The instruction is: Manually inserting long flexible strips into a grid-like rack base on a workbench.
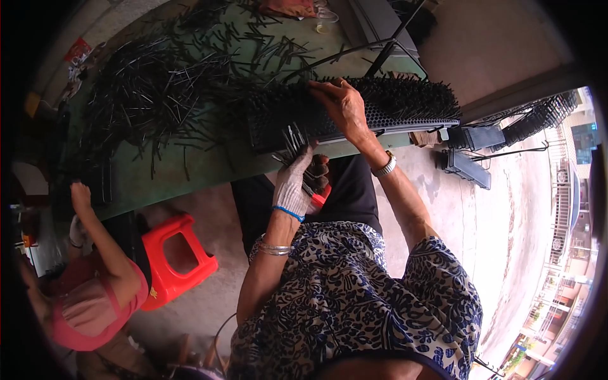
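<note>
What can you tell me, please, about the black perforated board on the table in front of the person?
The perforated board is a long, dark, plastic-looking panel lying flat at the green table's near edge, its grid of holes mostly filled with upright black pins. The bare right hand rests on its top; the gloved left hand holds a bundle of pins at its front edge.

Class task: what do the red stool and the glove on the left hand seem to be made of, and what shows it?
Red stool: likely moulded plastic, with a smooth, glossy, one-piece look. Glove on the left hand: apparently knitted fabric, pale, matte and soft-looking, with a blue cuff edge.
</note>
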The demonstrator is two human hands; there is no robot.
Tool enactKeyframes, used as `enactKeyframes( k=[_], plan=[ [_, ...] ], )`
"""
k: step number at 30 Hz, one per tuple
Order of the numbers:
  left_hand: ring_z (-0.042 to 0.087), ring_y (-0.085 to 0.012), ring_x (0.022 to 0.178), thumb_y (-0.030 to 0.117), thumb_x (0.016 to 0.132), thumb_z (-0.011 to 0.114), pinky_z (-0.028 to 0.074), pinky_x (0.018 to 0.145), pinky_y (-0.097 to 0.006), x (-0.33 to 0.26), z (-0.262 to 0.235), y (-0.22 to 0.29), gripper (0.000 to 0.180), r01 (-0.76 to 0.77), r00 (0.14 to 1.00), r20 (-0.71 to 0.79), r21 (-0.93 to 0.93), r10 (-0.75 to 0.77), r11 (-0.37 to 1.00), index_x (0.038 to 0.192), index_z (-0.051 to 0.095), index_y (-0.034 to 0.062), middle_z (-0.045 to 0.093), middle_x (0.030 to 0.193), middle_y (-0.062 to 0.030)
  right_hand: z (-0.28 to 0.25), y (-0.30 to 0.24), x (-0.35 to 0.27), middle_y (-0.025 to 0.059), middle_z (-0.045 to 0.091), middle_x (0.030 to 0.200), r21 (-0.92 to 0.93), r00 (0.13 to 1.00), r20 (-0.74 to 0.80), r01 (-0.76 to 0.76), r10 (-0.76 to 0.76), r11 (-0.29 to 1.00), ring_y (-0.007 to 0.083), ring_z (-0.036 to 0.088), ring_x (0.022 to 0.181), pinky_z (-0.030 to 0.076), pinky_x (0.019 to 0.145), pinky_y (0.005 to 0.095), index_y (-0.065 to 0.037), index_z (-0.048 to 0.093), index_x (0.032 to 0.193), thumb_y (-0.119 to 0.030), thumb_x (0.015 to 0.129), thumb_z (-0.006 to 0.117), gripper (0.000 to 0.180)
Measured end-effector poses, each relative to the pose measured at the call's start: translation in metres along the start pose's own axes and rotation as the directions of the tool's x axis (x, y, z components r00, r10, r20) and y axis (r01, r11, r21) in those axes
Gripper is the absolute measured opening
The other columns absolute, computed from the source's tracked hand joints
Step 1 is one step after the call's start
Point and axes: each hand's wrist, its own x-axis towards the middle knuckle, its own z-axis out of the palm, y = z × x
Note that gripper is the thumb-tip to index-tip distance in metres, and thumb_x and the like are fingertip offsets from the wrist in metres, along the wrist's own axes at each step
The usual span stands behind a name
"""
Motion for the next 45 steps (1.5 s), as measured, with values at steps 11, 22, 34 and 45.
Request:
enactKeyframes(
  k=[11, 22, 34, 45],
  plan=[
    [0.06, -0.0148, 0.055, 0.024, 0.09, 0.069, 0.043, 0.044, -0.026, -0.004, 0.011, 0.0, 0.021, 0.024, 0.997, -0.07, -0.062, -0.029, 0.998, 0.101, 0.068, 0.0071, 0.066, 0.075, -0.0089, 0.005, -0.003, -0.001, 0.0096, 0.056, 0.082, -0.216, 0.993, -0.041, 0.096, -0.107, 0.972, 0.0256, 0.06, 0.071, 0.049, 0.061, 0.0364, -0.018, 0.071, 0.109, -0.022, 0.085, 0.068, 0.025],
    [0.06, -0.0134, 0.054, 0.024, 0.09, 0.069, 0.044, 0.044, -0.025, -0.009, 0.011, 0.001, 0.021, 0.019, 0.997, -0.077, -0.054, -0.023, 0.998, 0.1, 0.068, 0.0061, 0.066, 0.073, -0.0073, 0.017, 0.004, 0.005, 0.0104, 0.057, 0.086, -0.261, 0.973, -0.084, 0.186, -0.215, 0.947, 0.0275, 0.06, 0.075, 0.048, 0.064, 0.0362, -0.016, 0.07, 0.104, -0.024, 0.083, 0.069, 0.022],
    [0.056, -0.0104, 0.059, 0.024, 0.095, 0.062, 0.043, 0.045, -0.023, -0.011, -0.002, -0.002, 0.024, 0.014, 0.999, -0.039, -0.032, -0.015, 0.999, 0.113, 0.063, 0.0077, 0.061, 0.074, -0.0036, 0.002, -0.009, -0.004, 0.0124, 0.055, 0.095, -0.248, 0.992, -0.043, 0.104, -0.118, 0.963, 0.0305, 0.061, 0.084, 0.051, 0.069, 0.0383, -0.017, 0.067, 0.102, -0.017, 0.082, 0.068, 0.02],
    [0.057, -0.0102, 0.059, 0.024, 0.093, 0.065, 0.044, 0.045, -0.022, -0.017, -0.004, -0.004, 0.024, 0.019, 1.0, 0.01, -0.082, -0.018, 0.996, 0.11, 0.065, 0.0069, 0.061, 0.075, -0.0031, -0.001, -0.004, 0.011, 0.0163, 0.05, 0.097, -0.366, 0.957, 0.166, 0.286, -0.24, 0.886, 0.0341, 0.059, 0.08, 0.05, 0.069, 0.0423, -0.014, 0.061, 0.104, -0.018, 0.083, 0.067, 0.022]
  ],
)
